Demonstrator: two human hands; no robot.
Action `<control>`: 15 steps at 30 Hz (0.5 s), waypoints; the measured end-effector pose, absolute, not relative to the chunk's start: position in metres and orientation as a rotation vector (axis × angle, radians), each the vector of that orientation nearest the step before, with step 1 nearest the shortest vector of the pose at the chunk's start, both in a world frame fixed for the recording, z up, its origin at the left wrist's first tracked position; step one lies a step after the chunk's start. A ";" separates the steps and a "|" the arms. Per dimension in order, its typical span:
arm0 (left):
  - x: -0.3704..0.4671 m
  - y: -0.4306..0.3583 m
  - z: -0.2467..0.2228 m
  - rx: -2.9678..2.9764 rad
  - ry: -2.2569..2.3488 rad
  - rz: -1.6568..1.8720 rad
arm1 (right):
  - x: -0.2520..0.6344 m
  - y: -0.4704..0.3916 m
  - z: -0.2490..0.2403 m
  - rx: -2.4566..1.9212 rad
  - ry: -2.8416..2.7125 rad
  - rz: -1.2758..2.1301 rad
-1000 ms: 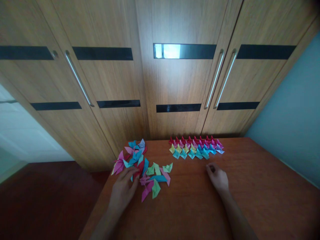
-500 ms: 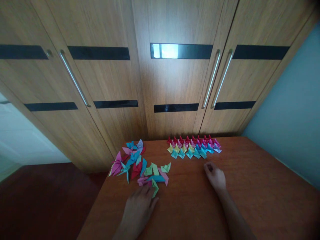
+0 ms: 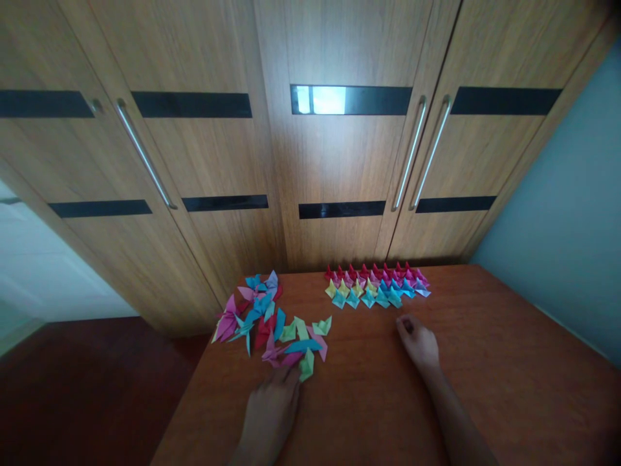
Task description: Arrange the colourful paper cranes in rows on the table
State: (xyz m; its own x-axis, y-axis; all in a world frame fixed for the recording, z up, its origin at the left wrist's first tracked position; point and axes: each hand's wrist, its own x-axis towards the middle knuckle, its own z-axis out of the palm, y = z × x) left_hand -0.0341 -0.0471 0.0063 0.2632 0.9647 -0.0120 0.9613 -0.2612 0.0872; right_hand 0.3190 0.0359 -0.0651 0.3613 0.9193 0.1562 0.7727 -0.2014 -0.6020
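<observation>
My left hand [image 3: 272, 402] rests at the near edge of a loose pile of folded paper pieces, its fingertips by a magenta piece [image 3: 290, 360] and beside a light green piece [image 3: 306, 366]; whether it grips anything is hidden. Pink, blue, red and green pieces, such as a teal one [image 3: 244, 329] and a blue strip [image 3: 303, 346], lie jumbled beyond it. My right hand [image 3: 419, 343] rests on the table with fingers curled and nothing visible in them. Past it, several rows of small folded pieces stand close together, with turquoise ones [image 3: 368, 298] nearest and red ones [image 3: 363, 268] at the back.
The brown wooden table [image 3: 359, 401] stands against a wooden wardrobe [image 3: 339, 162] with long metal handles [image 3: 410, 154]. A blue-grey wall [image 3: 563, 226] is on the right. At the left are a white door [image 3: 53, 272] and a dark red floor [image 3: 97, 388].
My left hand has drawn slightly back, its thumb now closer to the fingers. The light green piece has shifted right and turned, and more of the magenta piece shows. My right hand stays put.
</observation>
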 end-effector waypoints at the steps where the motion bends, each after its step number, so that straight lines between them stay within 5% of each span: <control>1: -0.035 -0.047 0.004 2.440 1.861 0.088 | 0.319 0.036 -0.065 -2.027 -1.462 0.320; 15: -0.028 -0.030 -0.002 2.418 1.447 1.073 | 0.296 0.026 -0.054 -1.615 -1.283 0.561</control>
